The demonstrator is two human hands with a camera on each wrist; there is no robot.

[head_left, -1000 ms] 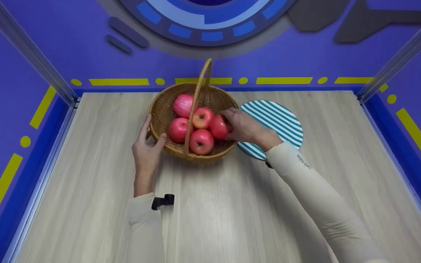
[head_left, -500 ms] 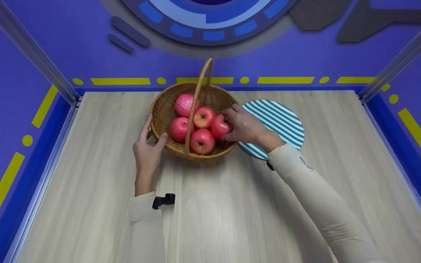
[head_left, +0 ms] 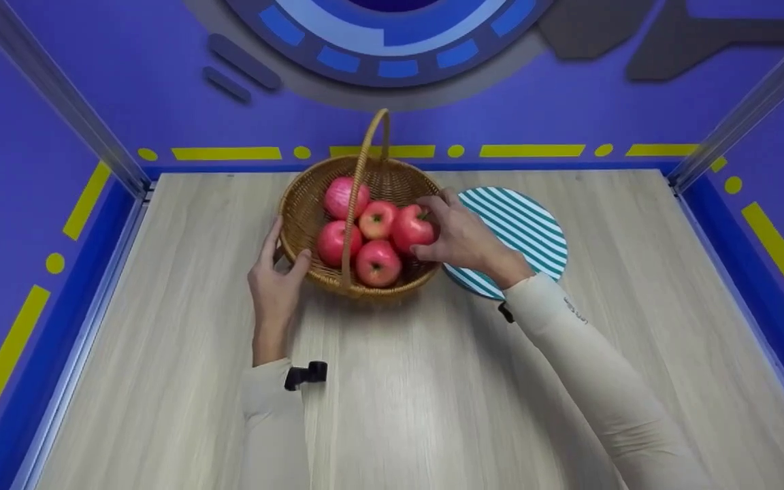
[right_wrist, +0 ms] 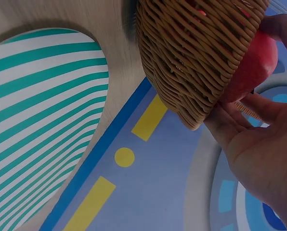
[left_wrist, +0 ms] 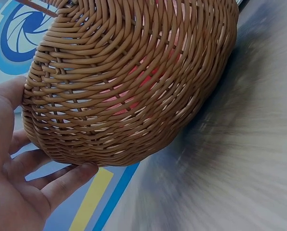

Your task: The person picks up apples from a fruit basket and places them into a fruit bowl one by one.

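Observation:
A brown wicker basket point(head_left: 297, 211) with a tall arched handle holds several red apples. At its left side my left hand point(head_left: 275, 289) grips the rim, thumb near the front edge. The left wrist view shows my fingers point(left_wrist: 69, 185) against the outer weave of the basket point(left_wrist: 119, 86). My right hand point(head_left: 463, 238) reaches over the right rim and holds the rightmost apple point(head_left: 411, 229) between thumb and fingers. In the right wrist view, that apple point(right_wrist: 256, 67) shows above the rim. Other apples point(head_left: 378, 263) lie close beside it.
Right of the basket a round plate or mat point(head_left: 521, 224) with green and white stripes lies on the wooden table point(head_left: 392, 408), partly under my right forearm. Blue panels point(head_left: 160, 116) with yellow marks stand around the table.
The apple in my right hand has turned, its stem hollow now facing up, and it sits slightly higher. My left hand stays at the rim, while the basket handle tilts slightly left.

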